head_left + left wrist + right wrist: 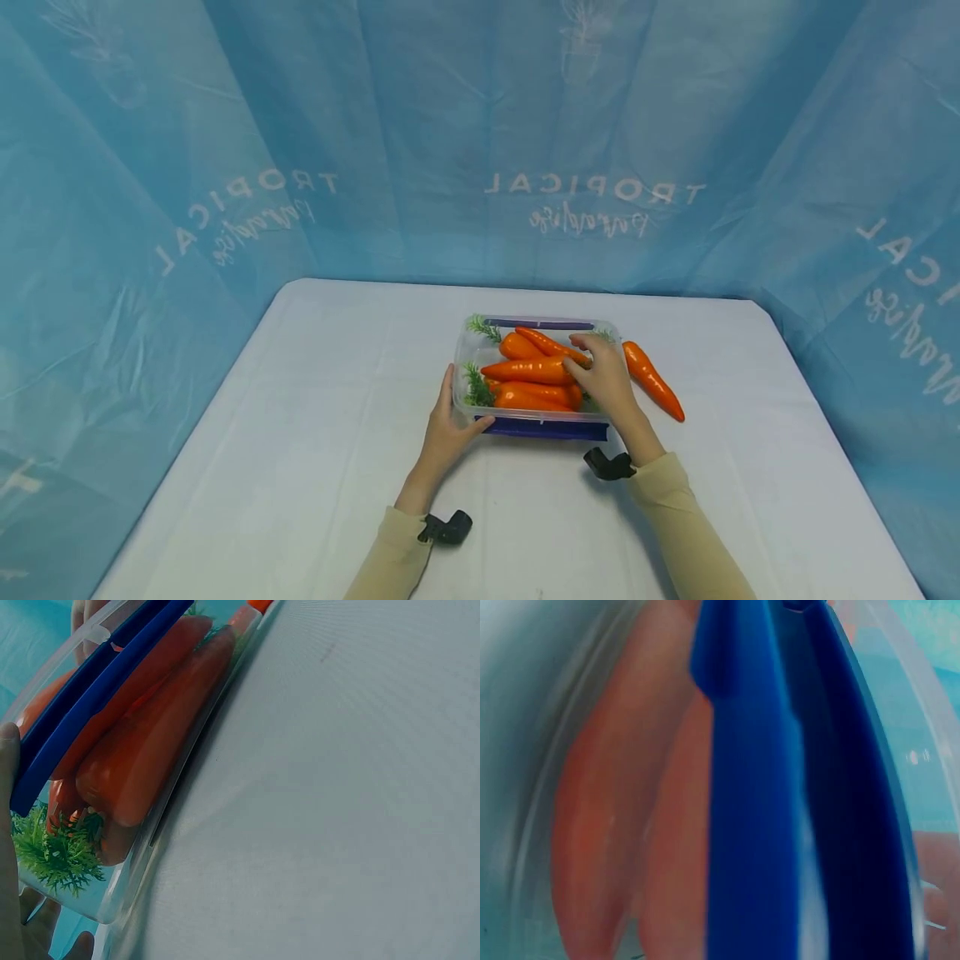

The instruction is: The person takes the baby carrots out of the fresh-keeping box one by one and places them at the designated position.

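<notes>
A clear plastic container with blue clips stands on the table, holding several orange carrots with green leafy tops. My left hand grips its near left corner, thumb at the front rim and fingers along the left wall. Over the container's right part, my right hand pinches the thick end of a carrot lying across the top of the pile. The right wrist view shows blurred carrots through the wall and a blue clip up close.
One loose carrot lies on the white table just right of the container. A blue printed curtain hangs behind the table and along both sides.
</notes>
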Demonstrator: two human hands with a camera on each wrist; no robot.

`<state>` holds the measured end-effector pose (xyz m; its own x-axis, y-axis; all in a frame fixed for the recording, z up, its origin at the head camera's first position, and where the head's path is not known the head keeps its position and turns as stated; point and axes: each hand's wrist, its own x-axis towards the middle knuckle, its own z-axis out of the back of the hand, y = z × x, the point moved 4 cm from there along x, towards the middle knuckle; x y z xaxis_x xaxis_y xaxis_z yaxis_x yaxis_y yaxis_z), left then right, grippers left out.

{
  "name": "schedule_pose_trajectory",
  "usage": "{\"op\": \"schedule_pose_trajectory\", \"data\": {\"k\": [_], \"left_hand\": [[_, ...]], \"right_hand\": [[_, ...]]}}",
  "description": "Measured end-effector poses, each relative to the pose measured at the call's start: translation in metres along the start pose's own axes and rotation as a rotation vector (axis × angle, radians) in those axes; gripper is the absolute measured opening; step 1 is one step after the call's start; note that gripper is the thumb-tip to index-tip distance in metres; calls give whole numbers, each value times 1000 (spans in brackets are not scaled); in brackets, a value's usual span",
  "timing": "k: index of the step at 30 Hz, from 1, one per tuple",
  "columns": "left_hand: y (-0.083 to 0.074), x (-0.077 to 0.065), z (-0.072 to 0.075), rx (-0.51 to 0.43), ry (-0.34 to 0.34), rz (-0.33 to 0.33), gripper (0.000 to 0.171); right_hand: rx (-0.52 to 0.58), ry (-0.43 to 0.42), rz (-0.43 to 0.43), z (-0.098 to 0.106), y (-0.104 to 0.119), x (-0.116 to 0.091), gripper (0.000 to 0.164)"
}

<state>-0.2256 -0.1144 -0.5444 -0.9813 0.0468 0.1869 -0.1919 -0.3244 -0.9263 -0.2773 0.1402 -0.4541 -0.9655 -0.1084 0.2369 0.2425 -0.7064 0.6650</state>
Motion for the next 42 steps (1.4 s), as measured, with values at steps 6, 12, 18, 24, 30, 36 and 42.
{"op": "schedule_pose_trajectory", "data": {"k": [6, 12, 18, 24, 30, 36, 42], "left_hand": [[0, -2, -2, 16, 4, -3, 107], [-1, -1, 0, 8, 0, -4, 106], [-2, 0, 2, 7, -7, -3, 106], [0, 0, 1, 4, -3, 5, 106], [-2, -1, -1, 6, 8, 19, 104], [-35, -7, 7, -6, 27, 7, 102], [-46, -9, 10, -8, 33, 13, 101]], "right_hand": [[25, 22, 72, -2, -1, 1, 39], [-6, 77, 93, -6, -2, 5, 42], [-34, 151, 77, -12, -2, 8, 48], [-6, 236, 67, -18, -6, 7, 53], [-19, 285, 82, -21, -9, 6, 54], [-10, 305, 79, -21, -7, 6, 55], [2, 315, 64, -21, -6, 5, 54]]}}
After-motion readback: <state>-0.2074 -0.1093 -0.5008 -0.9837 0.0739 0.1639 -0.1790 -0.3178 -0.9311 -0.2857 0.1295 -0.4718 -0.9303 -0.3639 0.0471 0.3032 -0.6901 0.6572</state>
